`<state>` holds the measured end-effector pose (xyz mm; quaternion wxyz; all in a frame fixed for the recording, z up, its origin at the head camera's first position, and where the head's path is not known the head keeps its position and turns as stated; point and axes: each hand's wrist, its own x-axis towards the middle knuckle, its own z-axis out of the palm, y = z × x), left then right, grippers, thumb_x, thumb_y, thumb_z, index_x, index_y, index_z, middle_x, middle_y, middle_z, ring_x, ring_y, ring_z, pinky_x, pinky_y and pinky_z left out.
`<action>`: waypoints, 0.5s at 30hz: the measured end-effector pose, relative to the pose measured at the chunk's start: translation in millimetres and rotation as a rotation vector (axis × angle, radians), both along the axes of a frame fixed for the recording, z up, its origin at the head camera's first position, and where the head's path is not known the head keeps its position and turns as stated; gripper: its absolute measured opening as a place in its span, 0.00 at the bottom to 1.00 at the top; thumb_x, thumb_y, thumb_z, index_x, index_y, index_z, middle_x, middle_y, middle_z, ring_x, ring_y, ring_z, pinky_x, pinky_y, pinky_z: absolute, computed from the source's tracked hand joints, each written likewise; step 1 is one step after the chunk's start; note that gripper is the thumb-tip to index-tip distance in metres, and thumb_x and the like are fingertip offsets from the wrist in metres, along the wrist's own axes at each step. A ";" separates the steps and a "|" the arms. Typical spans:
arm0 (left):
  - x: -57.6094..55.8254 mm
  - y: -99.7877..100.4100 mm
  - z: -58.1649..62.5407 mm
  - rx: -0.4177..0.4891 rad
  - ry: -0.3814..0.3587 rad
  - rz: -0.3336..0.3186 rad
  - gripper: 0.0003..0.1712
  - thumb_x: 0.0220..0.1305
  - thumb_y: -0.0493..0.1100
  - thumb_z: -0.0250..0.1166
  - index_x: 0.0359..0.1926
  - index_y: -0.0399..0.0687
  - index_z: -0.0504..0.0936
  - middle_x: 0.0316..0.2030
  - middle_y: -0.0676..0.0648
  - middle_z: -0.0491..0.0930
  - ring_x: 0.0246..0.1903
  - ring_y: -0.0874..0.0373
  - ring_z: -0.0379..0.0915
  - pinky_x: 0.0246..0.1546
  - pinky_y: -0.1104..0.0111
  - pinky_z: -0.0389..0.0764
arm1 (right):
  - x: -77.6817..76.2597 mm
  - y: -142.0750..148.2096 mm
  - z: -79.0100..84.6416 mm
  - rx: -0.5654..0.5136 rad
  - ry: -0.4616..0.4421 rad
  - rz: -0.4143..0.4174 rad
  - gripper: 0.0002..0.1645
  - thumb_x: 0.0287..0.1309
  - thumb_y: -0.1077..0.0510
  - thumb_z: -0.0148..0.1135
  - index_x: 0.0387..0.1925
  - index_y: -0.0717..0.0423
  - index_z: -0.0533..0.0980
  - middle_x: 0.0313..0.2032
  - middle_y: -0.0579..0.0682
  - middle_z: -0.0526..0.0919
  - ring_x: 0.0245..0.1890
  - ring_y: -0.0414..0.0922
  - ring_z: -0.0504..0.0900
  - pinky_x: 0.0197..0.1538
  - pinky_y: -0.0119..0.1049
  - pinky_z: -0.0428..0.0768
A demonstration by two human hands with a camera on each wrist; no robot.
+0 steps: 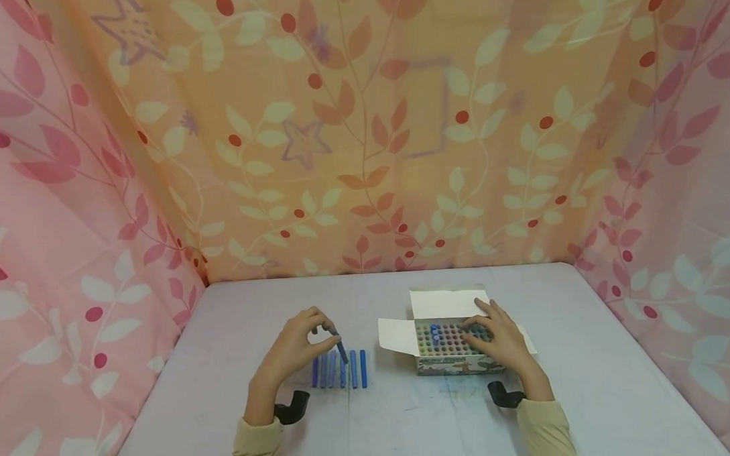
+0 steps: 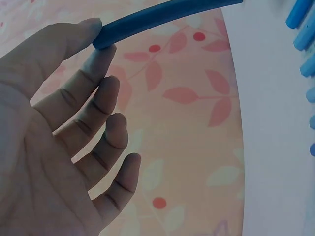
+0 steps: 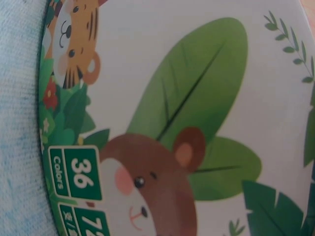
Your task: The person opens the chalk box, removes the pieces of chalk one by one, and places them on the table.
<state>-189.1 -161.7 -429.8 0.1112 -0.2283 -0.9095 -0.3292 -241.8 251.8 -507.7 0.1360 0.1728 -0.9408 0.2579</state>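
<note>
My left hand (image 1: 299, 341) pinches one end of a blue chalk (image 2: 162, 18) between thumb and forefinger, the other fingers loosely bent. In the head view this chalk slants down over a row of several blue chalks (image 1: 363, 369) lying side by side. My right hand (image 1: 500, 337) is over the right part of an open chalk box (image 1: 460, 365), fingers spread and relaxed. A few blue chalks (image 1: 435, 333) stand up in the box's grid of holes, left of that hand. Only the printed box side, reading "36 Colors", shows in the right wrist view; the hand is out of it.
The box's white lid (image 1: 443, 303) leans back and its left flap (image 1: 397, 335) sticks out over the table. Blue smears mark the white tabletop (image 1: 408, 428) in front. Flowered cloth curtains (image 1: 363, 188) hang behind and at both sides.
</note>
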 end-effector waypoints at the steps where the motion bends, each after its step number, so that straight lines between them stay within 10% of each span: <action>1: 0.6 -2.6 -1.1 0.000 -0.010 0.002 0.07 0.53 0.46 0.69 0.31 0.60 0.79 0.34 0.57 0.74 0.32 0.64 0.65 0.34 0.69 0.70 | -0.2 0.2 -0.2 0.000 -0.002 0.000 0.11 0.47 0.44 0.69 0.34 0.38 0.80 0.65 0.58 0.63 0.66 0.66 0.52 0.54 0.71 0.57; 15: 0.4 -34.3 -12.8 -0.031 -0.138 0.078 0.05 0.54 0.46 0.68 0.30 0.57 0.79 0.34 0.52 0.75 0.33 0.55 0.67 0.33 0.69 0.68 | -0.5 -0.2 1.9 0.007 0.002 0.006 0.11 0.48 0.44 0.68 0.34 0.39 0.79 0.65 0.59 0.63 0.66 0.67 0.53 0.54 0.71 0.57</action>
